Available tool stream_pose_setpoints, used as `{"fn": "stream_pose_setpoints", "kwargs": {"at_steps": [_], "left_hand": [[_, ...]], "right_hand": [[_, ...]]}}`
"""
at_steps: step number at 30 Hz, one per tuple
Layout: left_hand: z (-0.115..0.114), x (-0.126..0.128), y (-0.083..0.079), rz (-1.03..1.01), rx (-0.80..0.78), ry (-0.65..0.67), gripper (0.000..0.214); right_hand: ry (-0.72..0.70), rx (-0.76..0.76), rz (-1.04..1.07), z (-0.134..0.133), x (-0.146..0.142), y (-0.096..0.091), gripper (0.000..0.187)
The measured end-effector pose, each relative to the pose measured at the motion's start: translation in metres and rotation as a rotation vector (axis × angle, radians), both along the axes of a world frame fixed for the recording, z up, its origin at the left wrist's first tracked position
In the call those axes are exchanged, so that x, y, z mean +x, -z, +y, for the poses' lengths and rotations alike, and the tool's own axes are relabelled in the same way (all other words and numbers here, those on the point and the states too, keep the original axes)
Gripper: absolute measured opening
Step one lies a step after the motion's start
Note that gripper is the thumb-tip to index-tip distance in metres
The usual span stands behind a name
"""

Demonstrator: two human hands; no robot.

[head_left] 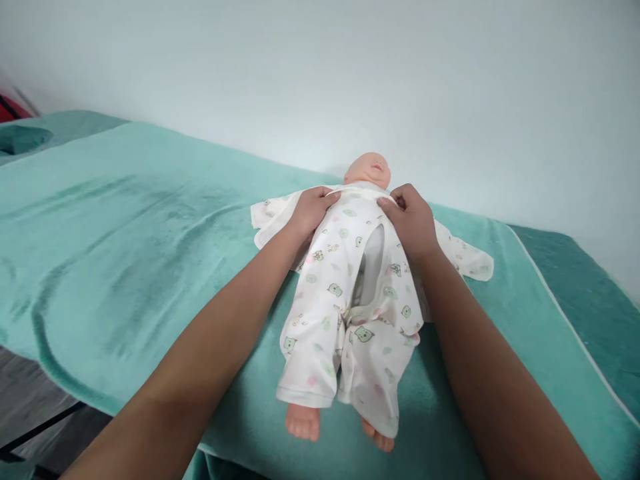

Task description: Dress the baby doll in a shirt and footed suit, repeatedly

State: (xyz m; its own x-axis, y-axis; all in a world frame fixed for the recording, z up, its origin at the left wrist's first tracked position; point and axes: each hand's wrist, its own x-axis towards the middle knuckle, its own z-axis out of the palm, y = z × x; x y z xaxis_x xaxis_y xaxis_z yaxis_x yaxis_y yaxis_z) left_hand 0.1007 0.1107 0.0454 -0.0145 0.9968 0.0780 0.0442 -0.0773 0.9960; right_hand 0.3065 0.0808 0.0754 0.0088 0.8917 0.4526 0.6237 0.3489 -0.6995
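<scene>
A baby doll (369, 171) lies on its back, head toward the wall and feet toward me. It wears white printed baby pants (325, 293) with an open crotch, pulled high up its chest. A white printed baby top (467, 257) spreads out under and beside it, sleeves stretched to both sides. My left hand (315, 210) pinches the waistband of the pants at its left end. At the right end of the same waistband, my right hand (411, 217) has its fingers closed on the fabric. Both bare feet of the doll stick out of the pant legs.
A light green plush cover (125, 267) lies over the table, with a darker green cloth (580, 287) at the right. Behind stands a white wall (320, 73). The table's front edge and a dark metal leg (45, 427) show at lower left, above a grey floor.
</scene>
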Motion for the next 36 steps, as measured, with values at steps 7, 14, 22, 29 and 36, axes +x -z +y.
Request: {"fn": "stream_pose_setpoints", "kwargs": {"at_steps": [7, 14, 22, 29, 36], "left_hand": [[-0.015, -0.007, 0.005, 0.238, 0.213, -0.143, 0.012], [-0.039, -0.021, 0.0, 0.577, 0.1, -0.125, 0.023], [-0.048, -0.026, -0.002, 0.474, -0.069, -0.011, 0.034], [-0.054, -0.029, -0.006, 0.495, -0.131, 0.0, 0.037], [-0.066, -0.024, -0.012, 0.025, -0.376, 0.262, 0.037]], "right_hand": [[0.027, -0.003, 0.084, -0.014, 0.004, 0.013, 0.024], [0.088, -0.154, 0.037, -0.045, 0.018, 0.012, 0.029], [0.059, -0.416, 0.218, -0.072, 0.034, 0.017, 0.021], [-0.098, -0.603, 0.541, -0.078, 0.029, 0.019, 0.024], [-0.153, -0.612, 0.52, -0.072, 0.028, 0.022, 0.032]]}}
